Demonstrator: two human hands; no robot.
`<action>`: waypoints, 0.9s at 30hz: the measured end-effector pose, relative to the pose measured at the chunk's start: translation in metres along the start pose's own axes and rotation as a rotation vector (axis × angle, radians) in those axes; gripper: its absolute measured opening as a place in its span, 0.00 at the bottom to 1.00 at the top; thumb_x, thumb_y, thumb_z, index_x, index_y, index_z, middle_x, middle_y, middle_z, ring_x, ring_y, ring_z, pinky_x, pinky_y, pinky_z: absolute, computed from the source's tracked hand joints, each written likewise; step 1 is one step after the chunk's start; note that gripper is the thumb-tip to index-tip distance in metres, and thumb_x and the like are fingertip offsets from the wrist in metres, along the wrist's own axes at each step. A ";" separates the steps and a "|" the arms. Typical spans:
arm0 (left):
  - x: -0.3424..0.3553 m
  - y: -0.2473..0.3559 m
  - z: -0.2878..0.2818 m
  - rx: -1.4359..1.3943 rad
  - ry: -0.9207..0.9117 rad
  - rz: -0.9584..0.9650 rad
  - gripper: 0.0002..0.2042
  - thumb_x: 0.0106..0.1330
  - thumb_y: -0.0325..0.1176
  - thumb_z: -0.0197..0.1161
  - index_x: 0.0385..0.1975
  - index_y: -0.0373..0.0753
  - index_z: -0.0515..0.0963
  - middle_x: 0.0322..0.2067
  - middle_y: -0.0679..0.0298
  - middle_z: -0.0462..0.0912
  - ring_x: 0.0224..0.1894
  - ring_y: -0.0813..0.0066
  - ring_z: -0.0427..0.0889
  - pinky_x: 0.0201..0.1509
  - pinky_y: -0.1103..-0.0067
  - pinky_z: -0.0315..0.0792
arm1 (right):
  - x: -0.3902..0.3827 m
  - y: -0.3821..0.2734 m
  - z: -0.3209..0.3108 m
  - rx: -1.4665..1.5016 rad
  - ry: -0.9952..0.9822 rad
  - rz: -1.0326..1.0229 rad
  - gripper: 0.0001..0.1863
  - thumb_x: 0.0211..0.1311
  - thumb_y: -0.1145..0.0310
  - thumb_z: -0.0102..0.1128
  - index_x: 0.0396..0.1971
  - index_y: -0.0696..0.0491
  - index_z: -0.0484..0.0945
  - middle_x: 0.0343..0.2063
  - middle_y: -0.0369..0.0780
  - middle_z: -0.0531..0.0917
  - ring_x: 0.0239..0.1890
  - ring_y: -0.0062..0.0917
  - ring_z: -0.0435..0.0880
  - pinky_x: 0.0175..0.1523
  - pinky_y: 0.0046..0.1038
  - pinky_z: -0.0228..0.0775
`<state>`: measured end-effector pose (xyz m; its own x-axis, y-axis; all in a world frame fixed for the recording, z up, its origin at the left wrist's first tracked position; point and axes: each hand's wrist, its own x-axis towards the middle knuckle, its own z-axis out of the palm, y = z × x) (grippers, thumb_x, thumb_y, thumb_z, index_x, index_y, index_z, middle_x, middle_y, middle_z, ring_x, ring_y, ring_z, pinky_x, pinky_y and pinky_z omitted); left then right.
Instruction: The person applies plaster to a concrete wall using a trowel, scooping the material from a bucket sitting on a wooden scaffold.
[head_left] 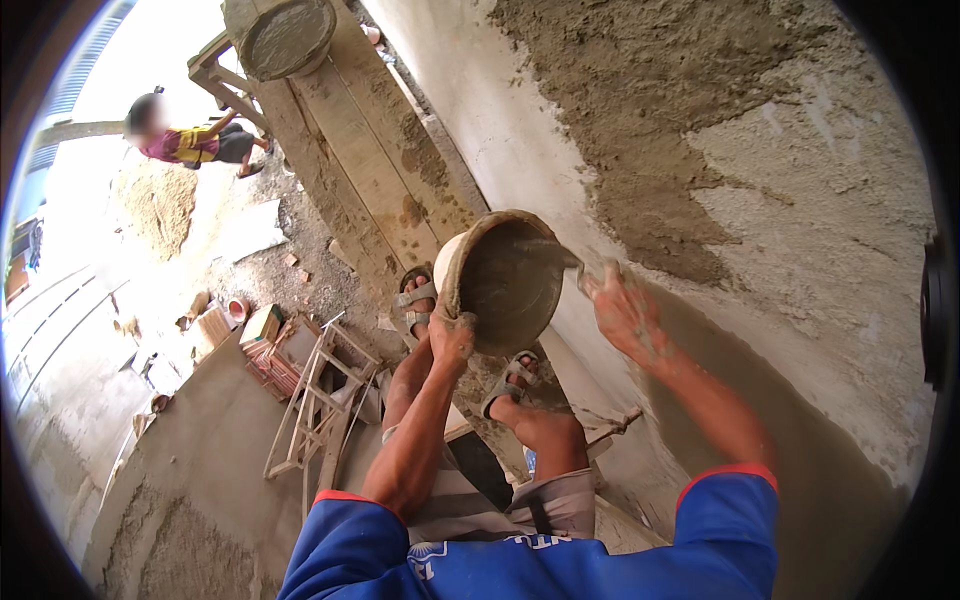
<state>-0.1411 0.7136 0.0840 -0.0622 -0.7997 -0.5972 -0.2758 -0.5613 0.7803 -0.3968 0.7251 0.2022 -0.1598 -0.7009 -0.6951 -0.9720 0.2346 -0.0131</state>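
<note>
While the person stands on the wooden planks (345, 165) beside the wall (790, 170), the bucket (447, 268) with wet mortar (505, 292) is in front of the legs, close to the sandals (493, 394). It leans somewhat, and I cannot tell whether its bottom rests on the planks. The left hand (452, 335) has its grip closed on the bucket's rim. The right hand (622, 312) has its grip closed, as it seems, around the handle of a trowel (538, 244), whose blade is inside the bucket, at the mortar.

What worries me is the weight: the bucket is probably heavy, and only one hand holds it. Because the fingers are smeared with mortar, the rim could slide out and the bucket could tip toward the feet. Also, if the trowel is loaded too much, mortar may fall and make the narrow planks slippery, so one careless step could cause a fall.
</note>
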 end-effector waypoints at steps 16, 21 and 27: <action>-0.042 -0.025 0.034 -0.167 -0.011 0.024 0.29 0.51 0.16 0.52 0.58 0.34 0.70 0.47 0.67 0.75 0.45 0.78 0.72 0.47 0.85 0.67 | 0.018 0.037 0.151 0.219 0.044 -0.312 0.15 0.56 0.65 0.56 0.42 0.55 0.77 0.29 0.53 0.81 0.34 0.50 0.82 0.41 0.46 0.75; -0.052 -0.024 0.041 -0.211 -0.037 0.115 0.28 0.52 0.19 0.53 0.58 0.33 0.69 0.45 0.58 0.79 0.45 0.72 0.75 0.51 0.80 0.68 | -0.002 0.009 0.159 0.473 0.020 -0.309 0.19 0.54 0.62 0.61 0.45 0.52 0.78 0.33 0.52 0.83 0.37 0.49 0.82 0.43 0.44 0.75; -0.054 -0.016 0.037 -0.195 0.029 0.064 0.27 0.51 0.19 0.54 0.57 0.32 0.69 0.38 0.64 0.78 0.38 0.77 0.73 0.43 0.82 0.69 | -0.026 0.016 0.143 0.466 0.119 -0.238 0.22 0.55 0.59 0.62 0.49 0.52 0.77 0.33 0.52 0.83 0.37 0.48 0.82 0.42 0.42 0.75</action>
<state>-0.1691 0.7738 0.0967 -0.0454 -0.8395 -0.5415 -0.0812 -0.5372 0.8395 -0.3834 0.8438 0.1176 0.0105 -0.8363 -0.5482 -0.8084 0.3156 -0.4970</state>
